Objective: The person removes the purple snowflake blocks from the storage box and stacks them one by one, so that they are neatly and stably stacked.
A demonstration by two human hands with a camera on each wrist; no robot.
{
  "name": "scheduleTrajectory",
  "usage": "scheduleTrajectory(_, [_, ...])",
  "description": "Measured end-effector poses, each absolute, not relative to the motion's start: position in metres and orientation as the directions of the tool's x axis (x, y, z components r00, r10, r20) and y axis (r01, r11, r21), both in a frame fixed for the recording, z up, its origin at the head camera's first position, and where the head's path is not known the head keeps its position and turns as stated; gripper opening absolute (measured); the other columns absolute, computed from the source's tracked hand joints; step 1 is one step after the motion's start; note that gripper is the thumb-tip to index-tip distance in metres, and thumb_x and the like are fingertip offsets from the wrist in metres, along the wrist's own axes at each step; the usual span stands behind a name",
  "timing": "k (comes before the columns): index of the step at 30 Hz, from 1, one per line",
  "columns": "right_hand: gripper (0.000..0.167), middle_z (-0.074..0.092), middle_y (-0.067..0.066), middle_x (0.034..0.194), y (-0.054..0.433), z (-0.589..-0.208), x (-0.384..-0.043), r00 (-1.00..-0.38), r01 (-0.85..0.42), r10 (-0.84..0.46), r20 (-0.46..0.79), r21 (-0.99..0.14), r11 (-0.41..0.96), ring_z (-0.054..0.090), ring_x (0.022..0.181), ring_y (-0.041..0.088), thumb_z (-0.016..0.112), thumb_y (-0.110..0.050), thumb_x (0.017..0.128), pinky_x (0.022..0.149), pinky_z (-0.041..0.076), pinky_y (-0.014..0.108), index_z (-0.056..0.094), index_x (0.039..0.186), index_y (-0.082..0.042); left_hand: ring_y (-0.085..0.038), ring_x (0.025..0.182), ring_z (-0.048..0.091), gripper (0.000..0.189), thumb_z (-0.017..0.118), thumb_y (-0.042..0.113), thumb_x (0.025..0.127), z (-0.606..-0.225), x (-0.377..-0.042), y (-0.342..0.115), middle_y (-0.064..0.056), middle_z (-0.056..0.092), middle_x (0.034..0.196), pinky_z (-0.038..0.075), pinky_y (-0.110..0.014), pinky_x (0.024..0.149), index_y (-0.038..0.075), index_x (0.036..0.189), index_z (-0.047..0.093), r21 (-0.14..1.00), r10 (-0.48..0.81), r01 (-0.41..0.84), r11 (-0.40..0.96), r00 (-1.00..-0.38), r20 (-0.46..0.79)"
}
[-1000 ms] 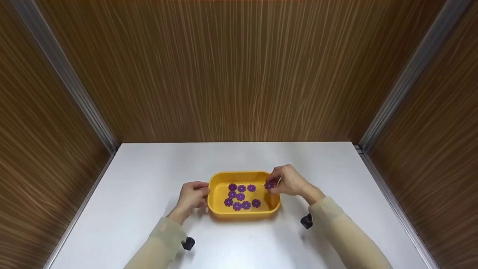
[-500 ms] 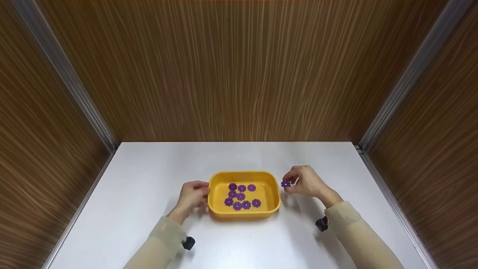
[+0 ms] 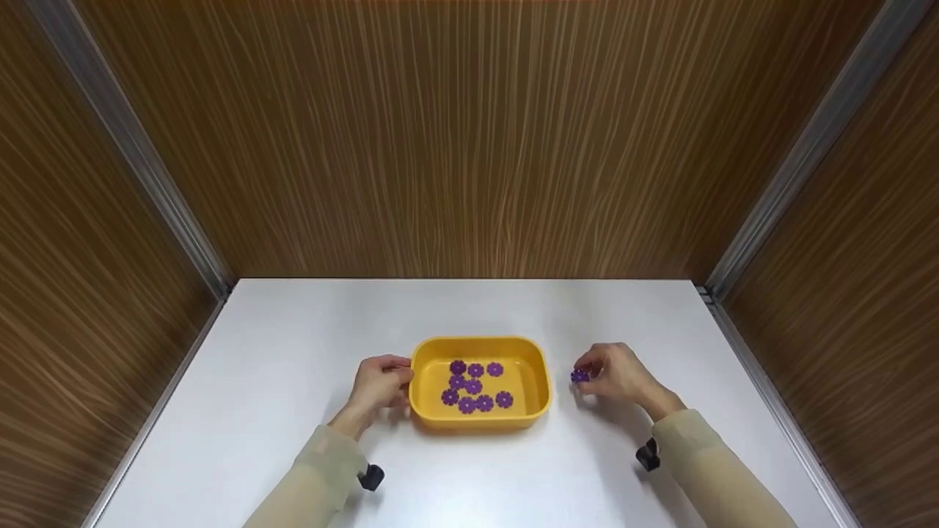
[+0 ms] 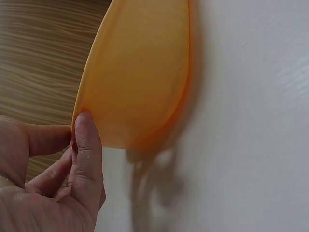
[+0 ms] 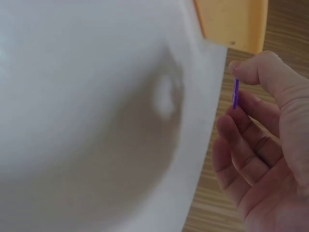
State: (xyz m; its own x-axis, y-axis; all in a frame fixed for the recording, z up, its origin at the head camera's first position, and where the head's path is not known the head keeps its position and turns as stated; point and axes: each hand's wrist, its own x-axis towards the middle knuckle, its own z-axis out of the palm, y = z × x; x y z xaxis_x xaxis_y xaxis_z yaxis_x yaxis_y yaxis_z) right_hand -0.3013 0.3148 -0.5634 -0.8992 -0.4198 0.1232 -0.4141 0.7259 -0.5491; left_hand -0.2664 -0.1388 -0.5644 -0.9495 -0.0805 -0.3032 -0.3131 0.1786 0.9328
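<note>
Right hand [image 3: 616, 372] has carried one purple flower piece [image 3: 579, 375] out of the yellow tray [image 3: 480, 423]. A second ago it was inside the tray's right end, then just past the rim; now it's further toward the right edge of the worktop [image 3: 469, 477] and a little nearer the person. So one piece is outside, nine flowers [image 3: 474, 386] remain on the tray floor, in the same layout.

Right hand: thumb and fingertips pinch the flower piece, edge-on in the right wrist view. Shadow sits close in the head view, so it's probably low; can't tell if the piece touches the worktop.

Left hand [image 3: 380, 383]: unmoved, narrow grip on the tray's left rim, a finger along the outer wall. Tray hasn't visibly shifted, so that hold looks like steadying.

Tray sits mid-worktop, well apart from left and right edges, long side parallel to the far edge.

Rest: pale sleeves [image 3: 315, 469], dark block [image 3: 372, 478] at each cuff, wood-grain back panel [image 3: 469, 147] beyond the far edge, metal rails [image 3: 136, 147] up both rear corners.
</note>
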Motion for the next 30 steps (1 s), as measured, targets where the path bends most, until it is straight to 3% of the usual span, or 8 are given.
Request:
scheduleTrajectory(6, [0.028,0.079,0.003,0.095,0.321,-0.574,-0.297,-0.941,-0.288,-0.338,0.017,-0.566,0.773,0.066,0.084,0.014,0.097,-0.015,0.082,0.078,0.063,0.020,0.088,0.108,-0.008,-0.018,0.081,0.074,0.027,0.073,0.008,0.104,-0.564,-0.266,-0.137,-0.020,0.079,0.118,0.071,-0.035,0.069,0.000,0.129,0.078,0.932,-0.079,-0.313,0.185,-0.950,-0.303])
scheduleTrajectory(13, [0.033,0.081,0.003,0.104,0.323,-0.580,-0.294,-0.956,-0.212,-0.290,-0.047,-0.575,0.790,0.070,0.092,0.016,0.099,-0.017,0.084,0.092,0.072,0.041,0.087,0.115,-0.011,-0.017,0.083,0.074,0.025,0.072,0.009,0.104,-0.563,-0.266,-0.138,-0.019,0.079,0.118,0.072,-0.036,0.073,0.002,0.127,0.078,0.929,-0.089,-0.315,0.194,-0.949,-0.303])
scheduleTrajectory(21, [0.026,0.081,0.000,0.099,0.326,-0.588,-0.291,-0.951,-0.249,-0.309,-0.020,-0.545,0.801,0.069,0.088,0.013,0.098,-0.018,0.085,0.084,0.068,0.027,0.088,0.108,-0.012,-0.021,0.087,0.079,0.027,0.073,0.009,0.103,-0.565,-0.265,-0.139,-0.021,0.080,0.119,0.073,-0.038,0.073,-0.001,0.127,0.078,0.938,-0.078,-0.286,0.195,-0.958,-0.276])
scheduleTrajectory(30, [0.027,0.080,-0.002,0.102,0.325,-0.587,-0.291,-0.958,-0.198,-0.279,-0.058,-0.570,0.798,0.070,0.092,0.014,0.098,-0.017,0.087,0.091,0.071,0.037,0.087,0.111,-0.015,-0.019,0.086,0.075,0.025,0.073,0.011,0.104,-0.562,-0.265,-0.139,-0.019,0.080,0.118,0.071,-0.037,0.073,0.001,0.126,0.079,0.929,-0.091,-0.305,0.209,-0.952,-0.292])
